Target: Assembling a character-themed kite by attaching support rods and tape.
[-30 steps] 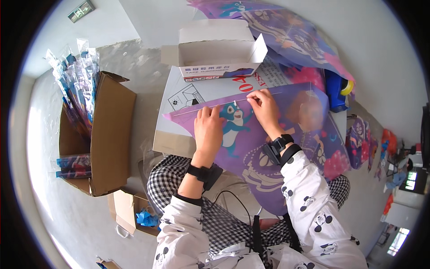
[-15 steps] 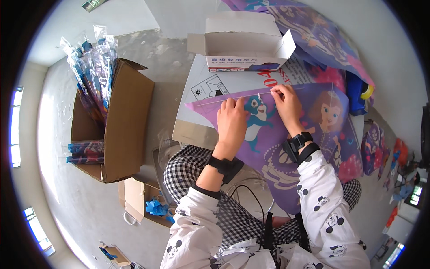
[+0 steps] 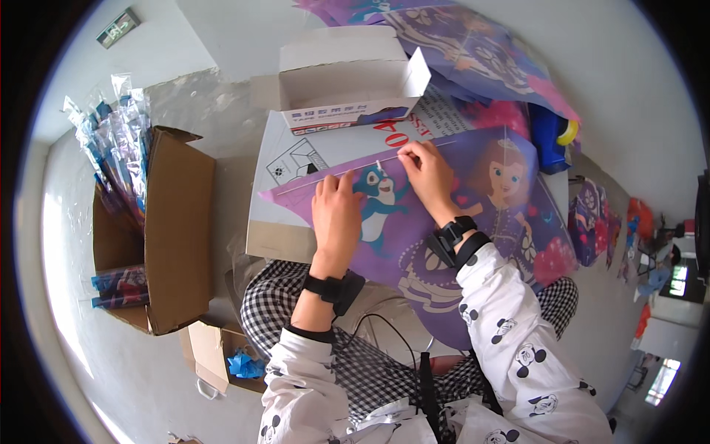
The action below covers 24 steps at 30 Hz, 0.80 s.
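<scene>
I judge this edge work: left hand [image 3: 336,220], unclenched, presses the purple sheet [image 3: 405,238]; right hand [image 3: 427,177] pinches its border. The next move calls for steadiness.

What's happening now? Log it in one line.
left hand: on purple sheet; right hand: at its upper edge; open white box: beyond sheet

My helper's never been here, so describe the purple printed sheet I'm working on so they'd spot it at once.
Find the pale work surface before the checkered trousers. Across its near side, hanging over the edge, spreads the purple printed sheet. Unlike the similar sheets bunched at the far right, it lies beneath the left hand and right hand.
</scene>
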Motion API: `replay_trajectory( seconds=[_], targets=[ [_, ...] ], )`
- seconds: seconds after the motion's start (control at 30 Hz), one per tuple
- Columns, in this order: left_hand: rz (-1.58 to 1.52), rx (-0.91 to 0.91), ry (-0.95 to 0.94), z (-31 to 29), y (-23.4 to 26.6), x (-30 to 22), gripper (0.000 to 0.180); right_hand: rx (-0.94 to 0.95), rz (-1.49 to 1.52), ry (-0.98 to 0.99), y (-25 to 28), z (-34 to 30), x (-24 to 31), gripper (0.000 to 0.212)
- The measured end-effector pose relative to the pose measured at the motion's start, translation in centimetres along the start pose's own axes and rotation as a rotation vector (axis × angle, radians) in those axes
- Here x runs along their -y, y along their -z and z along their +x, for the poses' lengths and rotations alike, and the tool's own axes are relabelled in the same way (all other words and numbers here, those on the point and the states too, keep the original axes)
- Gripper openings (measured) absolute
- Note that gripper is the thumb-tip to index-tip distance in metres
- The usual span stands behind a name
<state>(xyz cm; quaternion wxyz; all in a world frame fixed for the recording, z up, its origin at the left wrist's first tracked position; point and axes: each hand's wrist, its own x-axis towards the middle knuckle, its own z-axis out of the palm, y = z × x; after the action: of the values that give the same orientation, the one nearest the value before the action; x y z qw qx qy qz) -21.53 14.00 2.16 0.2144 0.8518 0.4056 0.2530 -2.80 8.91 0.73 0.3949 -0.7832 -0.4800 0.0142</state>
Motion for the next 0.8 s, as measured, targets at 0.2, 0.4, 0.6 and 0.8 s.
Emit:
replay_trajectory(
  seconds=[0.2,0.4,0.6,0.8],
  targets=[
    [-0.015,0.035,0.031,0.06,-0.07,-0.29,0.044,0.003,0.003,-0.002,-0.01,-0.10,-0.46,0.006],
    [-0.016,0.033,0.028,0.05,-0.17,-0.16,0.044,-0.002,0.008,0.002,-0.02,-0.11,-0.49,0.006],
    [-0.029,0.032,0.034,0.11,0.00,-0.23,0.045,-0.002,-0.002,-0.005,0.01,-0.09,-0.38,0.004],
    [-0.016,0.036,0.048,0.17,0.13,-0.14,0.045,0.006,-0.015,-0.005,-0.02,-0.13,-0.07,0.007]
  ],
)
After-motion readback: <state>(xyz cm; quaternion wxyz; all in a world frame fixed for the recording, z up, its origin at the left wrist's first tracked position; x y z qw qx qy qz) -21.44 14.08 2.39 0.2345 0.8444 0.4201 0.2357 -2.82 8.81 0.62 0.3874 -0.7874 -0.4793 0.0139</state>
